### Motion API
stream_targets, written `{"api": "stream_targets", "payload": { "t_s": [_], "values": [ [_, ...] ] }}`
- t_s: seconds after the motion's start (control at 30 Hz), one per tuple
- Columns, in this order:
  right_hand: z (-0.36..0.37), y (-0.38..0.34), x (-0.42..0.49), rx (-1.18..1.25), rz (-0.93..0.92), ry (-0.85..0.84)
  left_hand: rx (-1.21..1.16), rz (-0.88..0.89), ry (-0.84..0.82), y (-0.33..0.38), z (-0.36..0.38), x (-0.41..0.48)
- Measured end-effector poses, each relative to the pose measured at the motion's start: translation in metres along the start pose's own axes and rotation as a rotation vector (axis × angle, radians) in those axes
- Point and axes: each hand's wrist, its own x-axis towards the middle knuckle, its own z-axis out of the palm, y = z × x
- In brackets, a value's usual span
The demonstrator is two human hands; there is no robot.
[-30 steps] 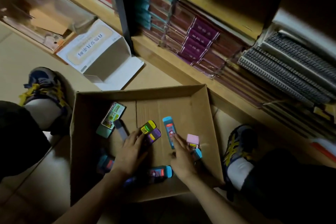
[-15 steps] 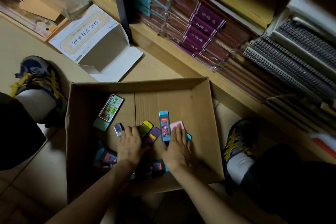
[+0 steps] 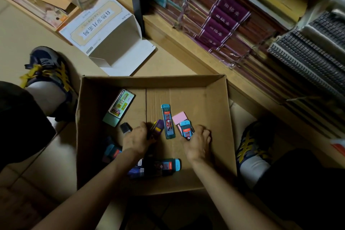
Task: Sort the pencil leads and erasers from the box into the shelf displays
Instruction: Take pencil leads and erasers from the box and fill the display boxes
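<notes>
Erasers (image 3: pixel 180 116) and lead cases (image 3: pixel 168 121) lie unsorted in box (image 3: pixel 153 80), mid-frame; my read: left fingers (image 3: pixel 143 128) clasp purple case (image 3: pixel 159 127), right fingers (image 3: pixel 202 130) clasp blue case (image 3: pixel 186 128).

Left hand (image 3: pixel 136 140), laid flat before, now curled round the purple case (image 3: pixel 159 127), right hand (image 3: pixel 197 142) drawn rightward off the long blue case (image 3: pixel 168 121) – fingers bent and closed on the small blue case (image 3: pixel 185 129), pink eraser (image 3: pixel 179 117) uncovered again.
</notes>
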Motion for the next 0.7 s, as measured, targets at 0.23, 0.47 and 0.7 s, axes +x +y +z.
{"api": "stream_targets", "payload": {
  "t_s": [0.23, 0.47, 0.7],
  "values": [
    [0.007, -0.015, 0.012, 0.158, 0.071, -0.174, -0.139, 0.049, -0.094, -0.007, -0.019, 0.007],
    [-0.023, -0.003, 0.010, 0.646, 0.147, -0.266, -0.862, 0.053, -0.154, 0.016, -0.034, -0.009],
    [-0.078, -0.005, -0.016, 1.049, -0.008, -0.493, -1.198, 0.051, -0.167, 0.062, -0.037, -0.032]
  ]
}}
